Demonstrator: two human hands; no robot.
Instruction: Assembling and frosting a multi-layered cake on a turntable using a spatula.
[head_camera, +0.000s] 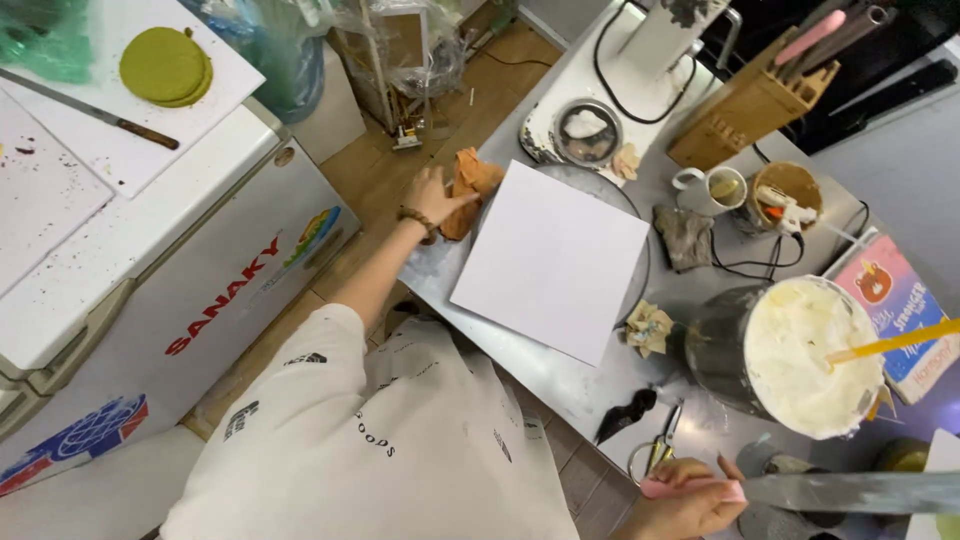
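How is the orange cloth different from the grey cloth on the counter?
The orange cloth lies at the counter's edge, beside the white square board, with the left hand on it. The grey cloth lies further in, near the mug, and no hand touches it. It also looks darker and dirtier. Both are crumpled.
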